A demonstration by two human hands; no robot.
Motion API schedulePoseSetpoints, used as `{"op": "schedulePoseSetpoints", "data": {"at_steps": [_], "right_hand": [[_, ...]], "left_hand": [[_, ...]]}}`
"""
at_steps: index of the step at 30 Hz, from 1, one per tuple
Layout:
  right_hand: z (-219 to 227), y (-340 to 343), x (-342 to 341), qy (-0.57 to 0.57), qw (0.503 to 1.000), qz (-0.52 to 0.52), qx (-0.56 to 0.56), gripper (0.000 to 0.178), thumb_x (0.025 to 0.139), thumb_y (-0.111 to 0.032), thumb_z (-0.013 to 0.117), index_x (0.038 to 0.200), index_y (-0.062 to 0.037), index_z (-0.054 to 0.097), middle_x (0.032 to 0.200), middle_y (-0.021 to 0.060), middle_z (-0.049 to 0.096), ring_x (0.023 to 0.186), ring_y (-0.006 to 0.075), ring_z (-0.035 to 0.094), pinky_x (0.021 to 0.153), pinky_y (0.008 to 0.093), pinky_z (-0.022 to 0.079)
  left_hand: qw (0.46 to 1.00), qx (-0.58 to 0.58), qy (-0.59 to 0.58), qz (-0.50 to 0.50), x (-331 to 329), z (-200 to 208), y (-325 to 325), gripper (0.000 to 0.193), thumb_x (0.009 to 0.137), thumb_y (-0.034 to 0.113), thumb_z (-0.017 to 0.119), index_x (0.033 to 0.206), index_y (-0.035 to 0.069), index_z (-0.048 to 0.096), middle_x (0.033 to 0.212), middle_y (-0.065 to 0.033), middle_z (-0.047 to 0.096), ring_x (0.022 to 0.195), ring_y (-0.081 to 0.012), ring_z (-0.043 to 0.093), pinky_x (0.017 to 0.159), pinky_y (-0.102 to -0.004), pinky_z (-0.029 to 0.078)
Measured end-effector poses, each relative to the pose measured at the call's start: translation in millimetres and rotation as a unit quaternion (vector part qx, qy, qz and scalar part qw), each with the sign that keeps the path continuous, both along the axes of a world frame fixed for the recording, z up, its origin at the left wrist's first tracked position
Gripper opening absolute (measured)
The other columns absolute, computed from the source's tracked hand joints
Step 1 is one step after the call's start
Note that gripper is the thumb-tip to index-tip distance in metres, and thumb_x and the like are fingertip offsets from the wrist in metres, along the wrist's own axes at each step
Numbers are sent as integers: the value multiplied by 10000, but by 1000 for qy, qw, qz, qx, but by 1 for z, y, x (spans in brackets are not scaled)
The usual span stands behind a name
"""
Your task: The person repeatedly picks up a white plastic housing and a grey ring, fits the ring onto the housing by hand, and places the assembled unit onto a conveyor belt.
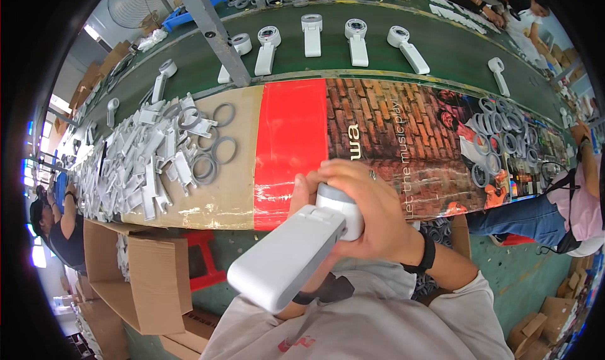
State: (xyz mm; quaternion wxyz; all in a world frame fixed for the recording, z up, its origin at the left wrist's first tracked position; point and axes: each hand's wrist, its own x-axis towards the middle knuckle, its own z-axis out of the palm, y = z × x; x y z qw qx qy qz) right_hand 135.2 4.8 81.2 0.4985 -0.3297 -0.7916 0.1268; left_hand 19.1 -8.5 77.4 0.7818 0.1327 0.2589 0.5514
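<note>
A white handheld fan (pixel 287 256) is held up in front of my chest, its flat handle tilted toward the lower left. My right hand (pixel 381 212) wraps round the fan's round head, which has a grey ring on top. Behind the head and handle, my left hand (pixel 301 195) is mostly hidden; a thumb or finger shows against the head, closed on it. Beyond the hands lies a cardboard-covered worktop (pixel 290 145). A heap of white plastic handle parts (pixel 142 158) is on its left, with several grey rings (pixel 224 150) beside it.
A green conveyor belt (pixel 384 41) carries several white fans (pixel 357 41) across the far side. A metal post (pixel 211 32) rises at the belt's near edge. More grey rings (pixel 498 127) lie at right. An open cardboard box (pixel 157 284) stands below left. Other people sit at both sides.
</note>
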Motion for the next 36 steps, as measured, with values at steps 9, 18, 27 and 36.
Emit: {"op": "schedulePoseSetpoints", "data": {"at_steps": [9,18,27,36], "right_hand": [[-5,-19,-1,98,993,-54,26,583,619,-184,774,1108,35,542,1127,231,598,1022,370,617,854,423,510],[12,-13,32,260,859,255,-359,638,700,-204,780,1221,26,493,1138,119,594,1003,214,594,878,315,464],[9,-18,8,286,922,96,-244,750,663,-374,808,1210,4,459,1023,117,599,910,191,605,793,307,470],[17,-19,18,348,833,186,-388,390,984,-329,427,1125,17,537,970,67,579,869,116,538,752,275,439]], "left_hand": [[948,284,103,100,18,-29,-4,493,1009,427,220,1032,49,536,1016,-101,574,978,-201,545,881,-370,432],[925,234,197,-226,-17,-51,19,360,960,294,486,1129,-19,538,961,-129,643,836,-198,646,726,-322,540],[939,257,227,16,-14,-22,-16,653,959,475,347,1190,-108,530,1091,-182,616,909,-260,621,793,-344,470],[705,555,438,-56,-37,-14,9,387,789,264,525,987,-58,607,841,-208,583,693,-371,581,588,-388,467]]}}
